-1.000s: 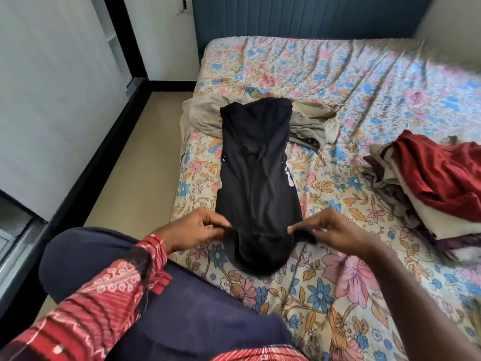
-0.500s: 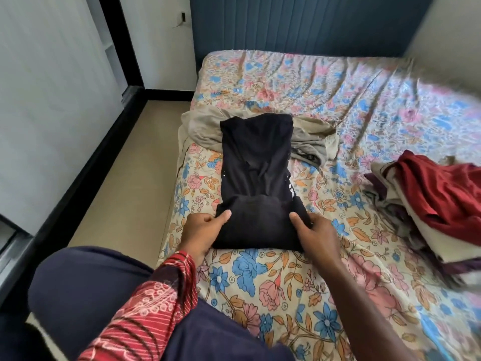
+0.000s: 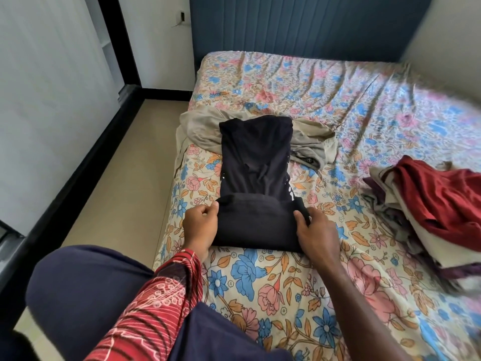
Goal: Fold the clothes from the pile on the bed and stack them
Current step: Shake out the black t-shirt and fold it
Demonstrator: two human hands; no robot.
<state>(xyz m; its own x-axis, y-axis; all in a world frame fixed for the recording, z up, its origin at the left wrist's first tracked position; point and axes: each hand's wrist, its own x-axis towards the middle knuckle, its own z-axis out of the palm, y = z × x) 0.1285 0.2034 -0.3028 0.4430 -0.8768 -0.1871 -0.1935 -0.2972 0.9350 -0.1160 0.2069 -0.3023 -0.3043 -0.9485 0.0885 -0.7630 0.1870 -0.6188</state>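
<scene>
A black garment (image 3: 256, 175) lies lengthwise on the floral bed sheet (image 3: 260, 272), its near end folded up over its middle. My left hand (image 3: 200, 223) sits at the left edge of that folded layer, fingers curled and thumb pinching the edge. On the right side, my right hand (image 3: 316, 230) grips the corner of the fold with curled fingers. The garment's far end rests on a crumpled beige garment (image 3: 203, 128). The pile of clothes (image 3: 426, 204), topped by a dark red piece, lies at the right.
The bed's left edge runs beside a strip of beige floor (image 3: 125, 178) and a white wall with black skirting (image 3: 78, 162). A blue padded headboard (image 3: 299, 24) stands at the far end. My knee in dark blue trousers (image 3: 86, 295) is at the lower left.
The garment's near end was folded up onto its middle. My hands pressed the fold flat, then shifted a little farther up its sides and curled onto its edges.
</scene>
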